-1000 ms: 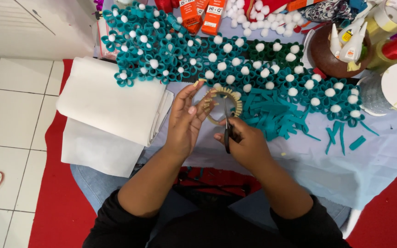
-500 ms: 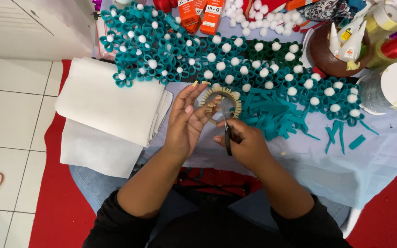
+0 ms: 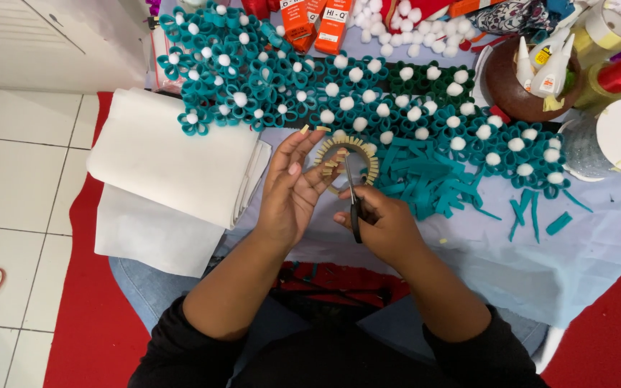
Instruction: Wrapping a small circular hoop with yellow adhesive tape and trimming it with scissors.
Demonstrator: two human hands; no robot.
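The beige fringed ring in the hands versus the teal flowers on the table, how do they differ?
The beige fringed ring is one open hoop with short tabs and no centre; the teal flowers are looped petals, each with a white pompom in the middle. The ring is held by the left hand while the right hand works scissors at it; the flowers lie massed, untouched. Both look strip-made.

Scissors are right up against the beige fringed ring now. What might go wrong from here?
1. The scissors in the right hand cut close to the left hand fingers holding the beige fringed ring; a slip might nick a fingertip.
2. The ring's tabs are narrow, so a deep snip may sever one.
3. Loose teal strips lie beside the ring and could catch in the blades.
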